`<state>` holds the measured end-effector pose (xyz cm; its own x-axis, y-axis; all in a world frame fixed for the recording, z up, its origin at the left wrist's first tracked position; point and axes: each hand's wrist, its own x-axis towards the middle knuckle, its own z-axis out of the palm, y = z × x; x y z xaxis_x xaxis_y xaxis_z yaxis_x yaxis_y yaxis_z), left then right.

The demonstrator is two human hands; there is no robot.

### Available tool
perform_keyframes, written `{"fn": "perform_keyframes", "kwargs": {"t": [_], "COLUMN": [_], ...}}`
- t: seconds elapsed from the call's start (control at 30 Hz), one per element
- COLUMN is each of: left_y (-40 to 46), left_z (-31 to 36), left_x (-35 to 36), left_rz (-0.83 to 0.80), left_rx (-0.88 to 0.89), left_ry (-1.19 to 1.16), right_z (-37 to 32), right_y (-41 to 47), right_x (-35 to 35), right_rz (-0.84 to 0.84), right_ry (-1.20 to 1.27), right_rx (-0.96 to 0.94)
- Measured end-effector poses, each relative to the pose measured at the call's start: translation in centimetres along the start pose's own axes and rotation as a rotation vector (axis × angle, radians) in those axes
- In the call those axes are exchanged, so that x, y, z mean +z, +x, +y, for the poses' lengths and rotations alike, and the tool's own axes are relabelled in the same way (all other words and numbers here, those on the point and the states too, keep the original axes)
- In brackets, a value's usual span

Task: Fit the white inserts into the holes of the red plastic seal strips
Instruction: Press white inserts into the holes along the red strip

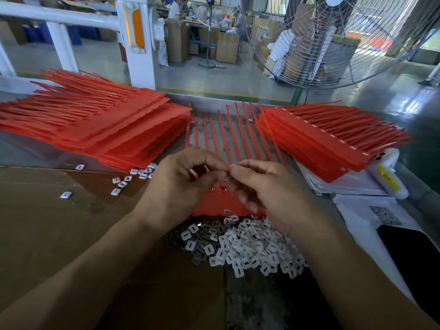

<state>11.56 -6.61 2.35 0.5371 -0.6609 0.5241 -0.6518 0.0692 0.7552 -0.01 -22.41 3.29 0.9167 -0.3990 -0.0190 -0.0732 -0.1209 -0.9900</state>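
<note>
Nearest the worktable's front edge lies a heap of white inserts [247, 246], kept just under both wrists for quick reach. Left to right, a tall stack of red seal strips [100, 125] sits toward the far left corner; the left hand [181, 184] and right hand [264, 186] meet fingertip to fingertip over the working strip sheet [221, 203]. They seem to pinch something small, likely an insert, though I cannot tell; another stack [316, 141] waits right.

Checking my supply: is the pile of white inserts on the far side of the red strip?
No, the inserts lie heaped on its near side, below the strip.
</note>
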Motion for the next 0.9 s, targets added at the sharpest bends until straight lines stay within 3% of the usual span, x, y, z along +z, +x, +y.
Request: {"fn": "perform_keyframes", "kwargs": {"t": [0.27, 0.53, 0.6, 0.77, 0.9], "left_y": [0.1, -0.1, -0.1, -0.2, -0.2], "left_z": [0.3, 0.5, 0.3, -0.6, -0.7], "left_x": [0.1, 0.1, 0.2, -0.1, -0.1], "left_rz": [0.081, 0.065, 0.065, 0.049, -0.107], "left_rx": [0.054, 0.068, 0.065, 0.029, 0.032], "left_ry": [-0.042, 0.059, 0.104, 0.198, 0.295], "right_z": [-0.2, -0.1, -0.2, 0.1, 1.0], "right_y": [0.1, 0.1, 0.0, 0.1, 0.5], "right_x": [-0.2, -0.2, -0.7, -3.4, -4.0], "right_rz": [-0.175, -0.102, -0.036, 0.221, 0.196], "right_ry": [0.359, 0.303, 0.166, -0.444, -0.642], "right_rx": [0.086, 0.054, 0.003, -0.152, -0.095]}}
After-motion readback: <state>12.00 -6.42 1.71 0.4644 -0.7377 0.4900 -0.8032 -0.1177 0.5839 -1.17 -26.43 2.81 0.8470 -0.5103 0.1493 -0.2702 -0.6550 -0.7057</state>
